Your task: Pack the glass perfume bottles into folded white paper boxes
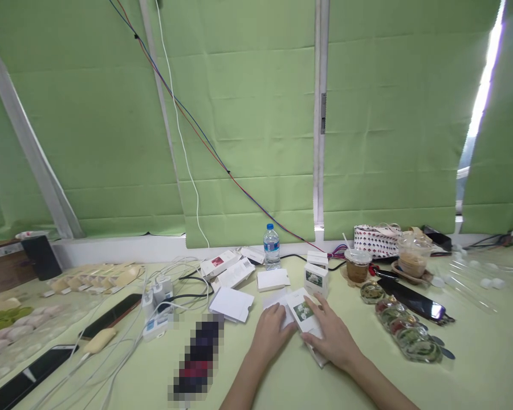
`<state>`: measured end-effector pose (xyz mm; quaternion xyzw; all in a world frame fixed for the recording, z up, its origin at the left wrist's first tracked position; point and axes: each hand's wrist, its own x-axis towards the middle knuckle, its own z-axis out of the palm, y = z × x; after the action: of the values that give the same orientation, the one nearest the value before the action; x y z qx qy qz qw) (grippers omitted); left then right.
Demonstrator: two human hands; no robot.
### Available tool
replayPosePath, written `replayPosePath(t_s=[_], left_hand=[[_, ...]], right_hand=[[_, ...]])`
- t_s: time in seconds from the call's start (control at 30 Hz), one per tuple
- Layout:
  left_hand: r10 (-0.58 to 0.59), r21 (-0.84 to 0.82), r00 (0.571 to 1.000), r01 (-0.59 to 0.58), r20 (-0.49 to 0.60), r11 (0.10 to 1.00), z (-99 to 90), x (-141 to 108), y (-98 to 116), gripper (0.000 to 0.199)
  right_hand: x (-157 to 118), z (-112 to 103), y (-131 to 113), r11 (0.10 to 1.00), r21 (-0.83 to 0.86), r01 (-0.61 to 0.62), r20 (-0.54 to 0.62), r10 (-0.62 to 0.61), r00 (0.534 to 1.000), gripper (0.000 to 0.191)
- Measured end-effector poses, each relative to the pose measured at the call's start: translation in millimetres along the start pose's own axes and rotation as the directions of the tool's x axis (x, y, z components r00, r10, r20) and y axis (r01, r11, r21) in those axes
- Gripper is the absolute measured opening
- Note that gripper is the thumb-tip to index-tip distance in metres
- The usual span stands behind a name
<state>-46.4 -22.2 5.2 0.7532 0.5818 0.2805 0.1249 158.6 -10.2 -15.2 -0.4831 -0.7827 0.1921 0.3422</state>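
Note:
My right hand point(334, 337) grips a white carton point(306, 314) with a white-flower picture, tilted over the table, its thumb along the near side. Another pale edge shows beneath that carton. Close on the left, my left hand point(272, 331) has its fingers curled onto a white card or flat box point(277, 300), partly hidden by the hand and the carton. Beyond the hands lie a plain white box point(273, 279) and an upright carton point(316, 279) with a similar flower picture. More white boxes point(232, 304) lie left of my hands.
A water bottle point(271, 247) stands at the back. Left are a power strip point(157, 326) with tangled cables and phones point(111, 314). Right are drink cups point(358, 266), clear packs with green contents point(412, 335), a black pouch point(414, 299) and clear tubes point(470, 290).

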Motion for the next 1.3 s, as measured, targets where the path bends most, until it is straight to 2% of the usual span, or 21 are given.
replayPosePath(t_s=[0.07, 0.13, 0.23, 0.37, 0.5, 0.57, 0.63, 0.67, 0.73, 0.87, 0.97, 1.03, 1.07, 1.1, 1.13, 1.17, 1.2, 1.23, 1.27, 1.3], left_hand=[[-0.036, 0.009, 0.999, 0.036, -0.011, 0.999, 1.5, -0.9, 1.0, 0.023], [-0.079, 0.019, 0.996, 0.08, -0.034, 0.997, 3.6, -0.9, -0.4, 0.025], [-0.131, 0.016, 0.988, 0.133, -0.085, 0.991, 5.8, 0.4, -3.5, 0.033], [-0.158, -0.021, 0.972, 0.157, -0.173, 0.987, 2.0, 3.8, -3.8, 0.051], [-0.126, -0.069, 0.933, 0.109, -0.337, 0.992, -9.2, 6.8, 0.3, 0.058], [-0.027, -0.074, 0.896, -0.007, -0.442, 0.997, -11.5, 6.0, 4.2, 0.061], [0.125, -0.041, 0.852, -0.169, -0.508, 0.985, -8.6, 2.7, 9.3, 0.066], [0.206, -0.011, 0.835, -0.245, -0.511, 0.969, -5.3, 0.3, 12.1, 0.067], [0.328, 0.047, 0.82, -0.348, -0.468, 0.936, 3.0, -4.8, 17.2, 0.066], [0.466, 0.116, 0.788, -0.461, -0.402, 0.88, 14.5, -11.2, 20.7, 0.062], [0.542, 0.154, 0.736, -0.529, -0.406, 0.835, 14.7, -12.9, 17.2, 0.065], [0.587, 0.119, 0.71, -0.593, -0.388, 0.796, 12.4, -14.1, 14.2, 0.068], [0.594, 0.063, 0.705, -0.623, -0.388, 0.78, 10.7, -14.5, 12.8, 0.068], [0.572, -0.024, 0.711, -0.635, -0.409, 0.772, 8.5, -14.4, 11.7, 0.067], [0.503, -0.143, 0.731, -0.62, -0.461, 0.771, 5.7, -13.6, 10.8, 0.064], [0.368, -0.308, 0.768, -0.574, -0.525, 0.758, 2.3, -11.7, 10.1, 0.061], [0.184, -0.494, 0.808, -0.503, -0.559, 0.71, -1.6, -8.9, 9.7, 0.059], [-0.008, -0.662, 0.841, -0.42, -0.541, 0.621, -5.9, -5.2, 9.4, 0.057], [-0.156, -0.789, 0.867, -0.337, -0.473, 0.514, -10.2, -1.2, 9.4, 0.056], [-0.24, -0.87, 0.892, -0.262, -0.384, 0.417, -13.9, 2.6, 9.8, 0.055]], right_hand=[[-1.7, -4.1, -7.9, 0.981, -0.186, -0.048, 0.025, 0.054, 0.998, 0.063], [-2.0, -7.6, -12.7, 0.934, -0.338, -0.116, -0.002, 0.122, 0.993, 0.058], [-1.8, -10.9, -14.7, 0.861, -0.479, -0.172, -0.05, 0.168, 0.984, 0.054], [-3.2, -8.5, -12.9, 0.832, -0.534, -0.151, -0.101, 0.115, 0.988, 0.047], [-3.9, -4.9, -11.3, 0.86, -0.498, -0.115, -0.161, 0.038, 0.986, 0.037], [-3.8, -6.5, -13.4, 0.919, -0.393, -0.024, -0.177, -0.05, 0.983, 0.036], [-4.2, -9.4, -17.8, 0.975, -0.19, 0.113, -0.189, -0.149, 0.971, 0.041], [-4.6, -10.7, -20.3, 0.984, -0.068, 0.166, -0.207, -0.177, 0.962, 0.043], [-5.4, -11.8, -24.2, 0.968, 0.153, 0.199, -0.253, -0.157, 0.955, 0.045], [-3.6, -7.4, -21.5, 0.881, 0.459, 0.113, -0.259, 0.012, 0.966, 0.041], [0.6, -3.7, -14.7, 0.718, 0.693, 0.06, -0.201, 0.113, 0.973, 0.041], [3.3, -4.4, -12.3, 0.636, 0.769, 0.055, -0.159, 0.107, 0.981, 0.034], [4.4, -6.0, -12.2, 0.624, 0.779, 0.068, -0.153, 0.084, 0.985, 0.03], [5.2, -8.2, -12.8, 0.623, 0.777, 0.087, -0.158, 0.059, 0.986, 0.03], [5.6, -10.8, -13.7, 0.628, 0.77, 0.11, -0.176, 0.044, 0.983, 0.033], [5.8, -13.5, -14.8, 0.632, 0.764, 0.131, -0.201, 0.041, 0.979, 0.037], [5.8, -16.1, -15.9, 0.635, 0.759, 0.143, -0.225, 0.05, 0.973, 0.039], [5.6, -18.2, -16.8, 0.634, 0.76, 0.146, -0.243, 0.068, 0.968, 0.041], [5.3, -19.7, -17.4, 0.63, 0.764, 0.143, -0.255, 0.089, 0.963, 0.041], [5.0, -20.4, -17.6, 0.621, 0.772, 0.136, -0.253, 0.104, 0.962, 0.04]])
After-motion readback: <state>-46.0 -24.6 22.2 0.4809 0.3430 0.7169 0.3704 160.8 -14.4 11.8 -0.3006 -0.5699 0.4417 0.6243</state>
